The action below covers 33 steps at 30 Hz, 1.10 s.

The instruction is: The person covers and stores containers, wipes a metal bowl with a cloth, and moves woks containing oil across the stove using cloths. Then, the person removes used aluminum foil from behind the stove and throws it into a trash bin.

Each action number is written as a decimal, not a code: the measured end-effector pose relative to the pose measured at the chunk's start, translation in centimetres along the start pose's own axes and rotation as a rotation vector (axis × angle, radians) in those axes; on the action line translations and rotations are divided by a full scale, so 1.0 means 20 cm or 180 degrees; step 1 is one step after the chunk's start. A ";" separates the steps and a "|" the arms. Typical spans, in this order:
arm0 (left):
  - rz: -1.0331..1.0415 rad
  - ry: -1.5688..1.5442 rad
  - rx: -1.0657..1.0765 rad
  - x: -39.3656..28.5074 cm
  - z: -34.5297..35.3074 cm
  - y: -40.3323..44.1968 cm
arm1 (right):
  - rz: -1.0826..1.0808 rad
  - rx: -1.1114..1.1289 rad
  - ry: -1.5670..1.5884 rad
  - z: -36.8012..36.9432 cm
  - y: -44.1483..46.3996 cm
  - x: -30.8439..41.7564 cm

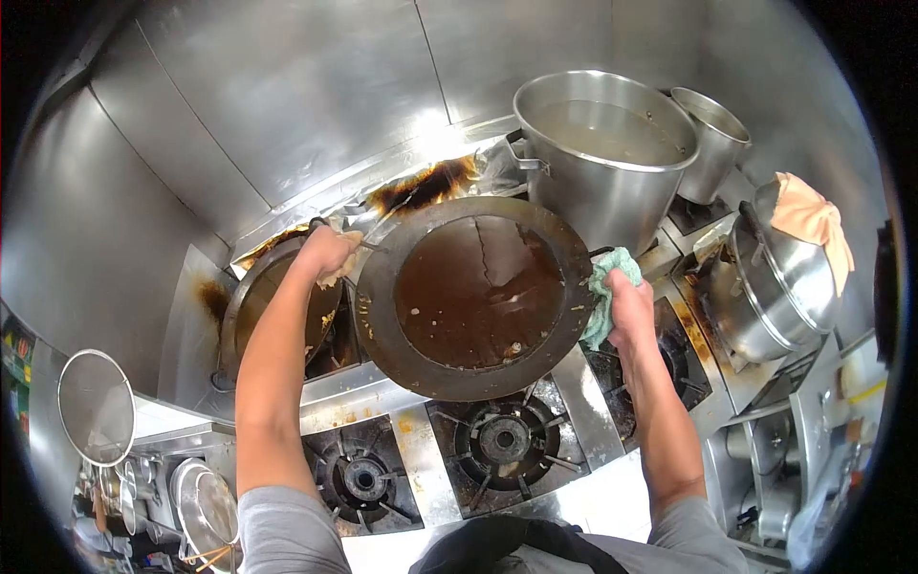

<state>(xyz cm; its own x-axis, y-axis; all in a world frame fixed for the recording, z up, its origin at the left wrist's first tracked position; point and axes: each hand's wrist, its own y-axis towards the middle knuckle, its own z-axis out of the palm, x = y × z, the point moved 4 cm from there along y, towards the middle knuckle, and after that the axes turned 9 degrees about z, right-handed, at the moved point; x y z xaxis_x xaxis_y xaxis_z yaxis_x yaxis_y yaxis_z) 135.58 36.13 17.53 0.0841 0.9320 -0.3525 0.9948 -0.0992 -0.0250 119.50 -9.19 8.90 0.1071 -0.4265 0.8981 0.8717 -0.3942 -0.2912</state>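
Observation:
A wide dark wok [378, 330] with brown liquid [478, 287] in it is held over the stove, between my two hands. My left hand [330, 253] is closed at the wok's left handle, with a pale cloth [337, 275] under the fingers. On the other side, my right hand [631, 308] is closed around a green cloth [602, 297] at the right handle. Bits of food stick to the wok's broad rim. Behind my left forearm rests a second wok [251, 304], partly hidden, holding liquid.
Gas burners [504, 438] line the stove's front. A large stockpot [612, 191] of cloudy liquid stands at the back right, beside a narrower pot [712, 143]. Metal bowls [765, 277] with an orange cloth [813, 215] are farther right. A round strainer [96, 407] is at left.

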 end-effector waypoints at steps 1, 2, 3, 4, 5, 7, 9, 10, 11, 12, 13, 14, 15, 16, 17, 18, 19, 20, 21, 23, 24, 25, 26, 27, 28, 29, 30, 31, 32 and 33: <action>-0.0023 -0.0236 0.0014 -0.01 0.00 -0.05 | -0.0025 0.0066 0.0036 -0.01 -0.01 0.00; -0.0043 -0.0472 0.0029 -0.02 0.00 -0.09 | -0.0042 0.0065 0.0030 -0.03 -0.02 0.00; -0.0111 -0.0652 -0.0048 0.01 0.03 -0.12 | -0.0033 0.0077 -0.0017 -0.05 -0.03 0.01; -0.0107 -0.0665 -0.0049 0.05 0.06 -0.13 | -0.0021 0.0087 -0.0064 -0.06 -0.05 0.01; -0.0067 -0.0709 -0.0099 0.07 0.07 -0.15 | -0.0035 0.0084 -0.0073 -0.07 -0.08 0.02; -0.0031 -0.0774 -0.0160 0.12 0.11 -0.19 | -0.0003 -0.0022 -0.0299 -0.09 -0.12 0.05; -0.0171 -0.1028 -0.0243 0.10 0.10 -0.29 | -0.0019 -0.0033 -0.0367 -0.10 -0.15 0.07; -0.0181 -0.1047 -0.0241 0.10 0.11 -0.33 | -0.0020 -0.0048 -0.0425 -0.11 -0.16 0.08; -0.0209 -0.1252 -0.0247 0.11 0.12 -0.36 | -0.0023 -0.0042 -0.0452 -0.12 -0.17 0.08; -0.0241 -0.1458 -0.0258 0.12 0.13 -0.39 | -0.0080 0.0034 -0.0503 -0.13 -0.16 0.08; -0.0268 -0.1484 -0.0270 0.14 0.14 -0.43 | -0.0130 0.0120 -0.0558 -0.15 -0.14 0.08; -0.0329 -0.1778 -0.0321 0.12 0.13 -0.49 | -0.0125 0.0150 -0.0596 -0.16 -0.12 0.06; -0.0397 -0.2069 -0.0384 0.13 0.13 -0.54 | -0.0137 0.0186 -0.0532 -0.17 -0.10 0.05; -0.0452 -0.2090 -0.0412 0.14 0.12 -0.58 | -0.0138 0.0229 -0.0468 -0.17 -0.08 0.04; -0.0539 -0.2165 -0.0407 0.16 0.12 -0.61 | -0.0138 0.0251 -0.0575 -0.16 -0.11 0.06; -0.0616 -0.2241 -0.0410 0.19 0.11 -0.64 | 0.0026 0.0347 -0.0394 -0.13 -0.14 0.07; -0.0662 -0.2258 -0.0441 0.22 0.10 -0.68 | 0.0030 0.0409 -0.0407 -0.11 -0.17 0.08; -0.0695 -0.2310 -0.0431 0.24 0.09 -0.72 | 0.0035 0.0468 -0.0418 -0.10 -0.20 0.09; -0.0720 -0.2362 -0.0424 0.26 0.08 -0.76 | 0.0044 0.0509 -0.0447 -0.08 -0.23 0.10; -0.0755 -0.2401 -0.0487 0.28 0.05 -0.86 | 0.0118 0.0612 -0.0426 -0.04 -0.28 0.10; -0.0786 -0.2414 -0.0521 0.28 0.02 -0.92 | 0.0122 0.0653 -0.0448 -0.02 -0.31 0.10; -0.0856 -0.2334 -0.0526 0.28 -0.02 -0.98 | 0.0117 0.0670 -0.0462 0.00 -0.33 0.10; -0.0928 -0.2254 -0.0529 0.31 -0.04 -1.02 | 0.0112 0.0687 -0.0476 0.02 -0.35 0.10; -0.0958 -0.2264 -0.0573 0.34 -0.03 -1.06 | 0.0111 0.0738 -0.0493 0.04 -0.37 0.09; -0.0822 -0.2577 -0.0718 0.36 -0.03 -1.10 | 0.0049 0.0789 -0.0513 0.05 -0.38 0.08; -0.0682 -0.2884 -0.0864 0.37 -0.04 -1.14 | -0.0011 0.0841 -0.0533 0.08 -0.40 0.08; -0.0716 -0.2891 -0.0913 0.40 -0.06 -1.20 | -0.0006 0.0895 -0.0553 0.10 -0.43 0.07; -0.0766 -0.2935 -0.0922 0.42 -0.07 -1.25 | -0.0037 0.0989 -0.0504 0.12 -0.46 0.08; -0.0817 -0.2980 -0.0934 0.43 -0.10 -1.30 | -0.0065 0.1086 -0.0454 0.15 -0.50 0.08; -0.0862 -0.2989 -0.0987 0.44 -0.12 -1.36 | -0.0052 0.1148 -0.0480 0.17 -0.52 0.07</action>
<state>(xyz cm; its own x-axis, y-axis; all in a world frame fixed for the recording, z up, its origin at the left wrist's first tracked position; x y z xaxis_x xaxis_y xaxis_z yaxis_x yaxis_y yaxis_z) 109.37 47.78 17.37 -0.0926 0.2474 -0.9645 0.9560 0.2928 -0.0167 112.26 -2.85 14.34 0.1376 -0.2876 0.9478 0.9831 -0.0770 -0.1661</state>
